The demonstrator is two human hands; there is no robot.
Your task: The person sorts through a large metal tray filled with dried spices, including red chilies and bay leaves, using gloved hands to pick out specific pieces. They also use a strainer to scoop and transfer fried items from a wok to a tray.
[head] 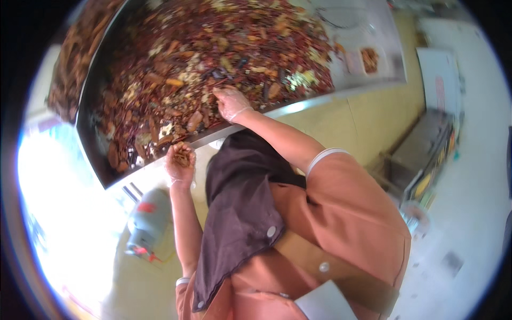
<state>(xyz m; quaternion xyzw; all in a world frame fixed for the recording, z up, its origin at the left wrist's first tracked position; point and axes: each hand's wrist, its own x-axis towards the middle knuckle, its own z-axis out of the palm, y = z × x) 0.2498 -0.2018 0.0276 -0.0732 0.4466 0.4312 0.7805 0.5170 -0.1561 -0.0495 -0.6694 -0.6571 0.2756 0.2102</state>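
A heap of dried plant pieces (pixel 176 82), red, brown, orange and cream, fills most of a metal tray (pixel 296 107). They look like dried spices or herbs. My left hand (pixel 181 170), in a clear plastic glove, is palm up just outside the near edge of the tray. Small brown dried pieces (pixel 182 157) lie cupped in its curled fingers. Farther right, my right hand (pixel 233 105), gloved as well, reaches over the rim to the heap. Its fingers are curled, with the tips at the pieces, and whether something is pinched there is not visible.
A pale container (pixel 380 60) with brown pieces stands in the tray's right end. Brown bark-like pieces (pixel 86 52) are heaped beyond the left wall. Below are a grey gas cylinder (pixel 148 224) and, at right, a dark metal unit (pixel 418 140) beside a white panel (pixel 438 76).
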